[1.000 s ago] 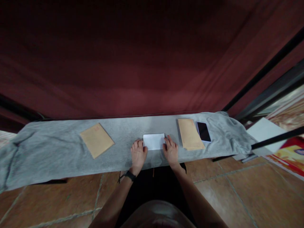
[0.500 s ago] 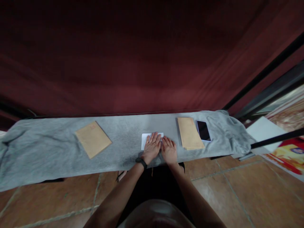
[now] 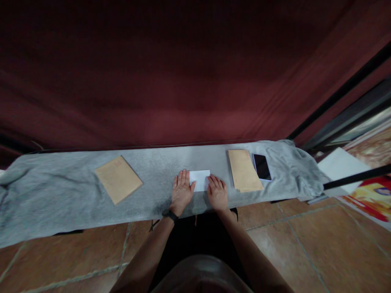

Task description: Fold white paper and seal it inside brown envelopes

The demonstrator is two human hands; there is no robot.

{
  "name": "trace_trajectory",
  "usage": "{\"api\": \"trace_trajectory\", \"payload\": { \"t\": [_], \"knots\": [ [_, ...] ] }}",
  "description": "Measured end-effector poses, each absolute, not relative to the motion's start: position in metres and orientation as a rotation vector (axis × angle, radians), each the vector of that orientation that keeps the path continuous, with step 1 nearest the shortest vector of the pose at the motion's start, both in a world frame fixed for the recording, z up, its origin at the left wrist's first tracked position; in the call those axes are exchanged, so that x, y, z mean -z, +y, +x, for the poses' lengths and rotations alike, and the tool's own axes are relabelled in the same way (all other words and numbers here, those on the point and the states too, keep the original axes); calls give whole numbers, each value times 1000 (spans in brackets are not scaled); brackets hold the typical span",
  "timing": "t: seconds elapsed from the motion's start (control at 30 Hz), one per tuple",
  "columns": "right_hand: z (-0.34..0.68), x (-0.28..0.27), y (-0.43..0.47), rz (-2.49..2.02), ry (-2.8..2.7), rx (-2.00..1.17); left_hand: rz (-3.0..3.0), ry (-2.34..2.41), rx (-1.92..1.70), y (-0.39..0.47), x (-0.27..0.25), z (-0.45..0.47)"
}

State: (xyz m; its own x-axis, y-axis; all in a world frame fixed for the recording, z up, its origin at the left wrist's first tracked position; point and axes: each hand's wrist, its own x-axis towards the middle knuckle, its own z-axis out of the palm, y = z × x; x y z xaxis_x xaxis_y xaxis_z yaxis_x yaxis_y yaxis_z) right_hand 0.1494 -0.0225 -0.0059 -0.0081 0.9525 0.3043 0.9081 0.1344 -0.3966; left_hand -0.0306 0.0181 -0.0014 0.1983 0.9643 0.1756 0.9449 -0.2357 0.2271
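Observation:
A white folded-looking sheet of paper point(image 3: 200, 180) lies flat on the grey cloth in front of me. My left hand point(image 3: 181, 190) rests flat over its left edge, fingers stretched out and pointing away from me. On the paper's right edge lies my right hand point(image 3: 217, 191), its fingers extended and angled toward the left. Both palms face down, and neither hand grasps anything. A dark watch band point(image 3: 170, 215) is around my left wrist. The paper's left end is partly hidden under my left hand.
Brown envelopes point(image 3: 244, 170) lie to the right, beside a dark-screened phone point(image 3: 262, 167). Another brown envelope point(image 3: 118, 180) sits at the left. A grey cloth point(image 3: 159, 175) covers the long narrow surface, with a dark red curtain-like backdrop point(image 3: 195, 101) behind it.
My left hand has slid left across the white paper, from its middle to its left edge, uncovering the centre. My right hand has stayed at the right edge.

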Motion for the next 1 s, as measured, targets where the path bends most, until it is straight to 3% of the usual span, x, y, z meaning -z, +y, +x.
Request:
{"api": "trace_trajectory", "payload": {
  "t": [0.5, 1.0],
  "knots": [
    [102, 0, 8, -1653, -2103, -170, 2376, 1887, -401, 14, -2, -34],
    [124, 11, 7, -1737, -2050, -79, 2351, 1899, -426, 14, 0, -34]
  ]
}}
